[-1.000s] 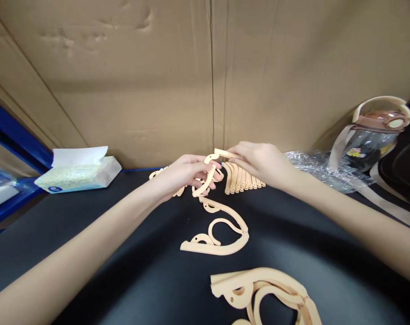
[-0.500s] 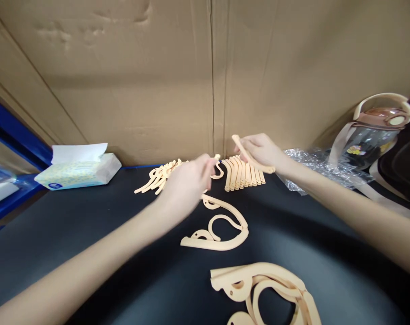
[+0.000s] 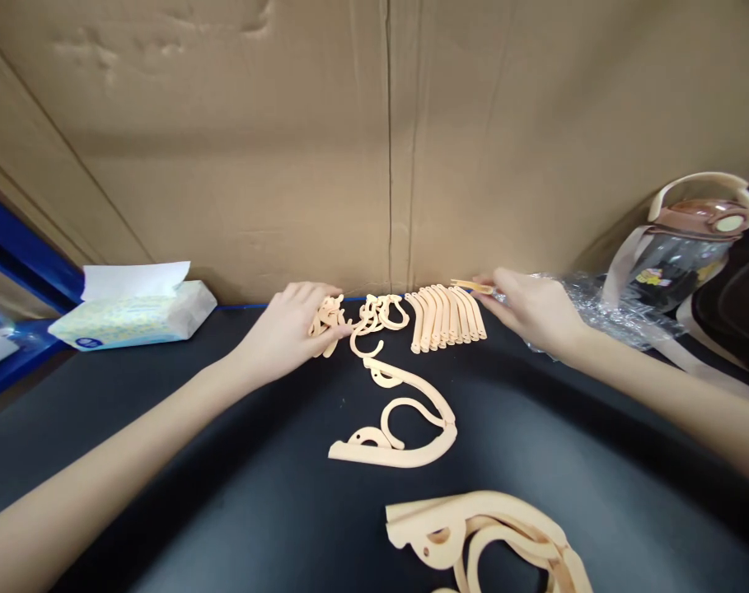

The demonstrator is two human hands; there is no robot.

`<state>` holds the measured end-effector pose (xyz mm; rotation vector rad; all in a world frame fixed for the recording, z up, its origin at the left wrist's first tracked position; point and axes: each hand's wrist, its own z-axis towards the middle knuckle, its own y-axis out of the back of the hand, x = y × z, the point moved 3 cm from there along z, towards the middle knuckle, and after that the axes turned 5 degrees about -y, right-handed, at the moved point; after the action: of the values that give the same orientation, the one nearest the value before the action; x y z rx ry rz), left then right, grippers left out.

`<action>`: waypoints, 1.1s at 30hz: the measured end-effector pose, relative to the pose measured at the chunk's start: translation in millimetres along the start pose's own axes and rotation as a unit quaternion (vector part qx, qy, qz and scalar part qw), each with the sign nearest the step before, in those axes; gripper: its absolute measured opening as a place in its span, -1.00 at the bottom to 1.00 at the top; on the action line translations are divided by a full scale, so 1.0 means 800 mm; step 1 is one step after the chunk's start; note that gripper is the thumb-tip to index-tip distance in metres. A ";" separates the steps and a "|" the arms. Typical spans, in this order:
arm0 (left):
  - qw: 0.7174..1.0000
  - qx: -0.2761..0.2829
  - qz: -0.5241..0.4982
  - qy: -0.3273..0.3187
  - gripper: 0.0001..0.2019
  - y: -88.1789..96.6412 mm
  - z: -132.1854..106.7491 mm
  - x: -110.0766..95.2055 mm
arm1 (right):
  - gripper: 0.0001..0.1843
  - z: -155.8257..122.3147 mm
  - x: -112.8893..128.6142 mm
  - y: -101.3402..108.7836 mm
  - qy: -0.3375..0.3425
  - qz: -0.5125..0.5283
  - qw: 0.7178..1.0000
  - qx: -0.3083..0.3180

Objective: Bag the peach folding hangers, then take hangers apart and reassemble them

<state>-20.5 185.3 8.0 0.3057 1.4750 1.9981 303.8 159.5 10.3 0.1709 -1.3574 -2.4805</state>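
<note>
My left hand [image 3: 291,329] rests over a heap of small beige plastic pieces [image 3: 328,317] at the back of the table, thumb apart from the stretched fingers. My right hand [image 3: 531,309] pinches a beige plastic hanger arm [image 3: 473,286] just above the right end of a row of matching curved arms [image 3: 442,317]. Between the hands lie several beige hooks [image 3: 394,313]. Nearer me is a folding hanger [image 3: 411,457], spread open in an arc with its hook inside. Closer still sits a stack of folded hangers [image 3: 491,502], cut off by the frame's bottom edge.
A tissue pack [image 3: 133,313] stands at the back left beside a blue metal frame [image 3: 28,255]. Crumpled clear plastic [image 3: 596,309] and a strapped drink bottle [image 3: 689,247] are at the right. A cardboard wall [image 3: 256,165] closes off the back of the black table [image 3: 275,502].
My left hand has moved left and onto the heap of small pieces. The right hand has lowered the hanger arm to the right end of the row, turning it nearly level.
</note>
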 end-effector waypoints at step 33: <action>0.998 -0.003 -0.015 0.066 -0.67 -0.011 0.008 -0.064 | -0.81 -0.039 0.139 -0.007 0.032 0.105 0.977 0.184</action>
<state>25.6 161.3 11.1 0.1513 1.5445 2.0323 205.1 101.3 -6.8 0.1752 -1.7010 -2.0198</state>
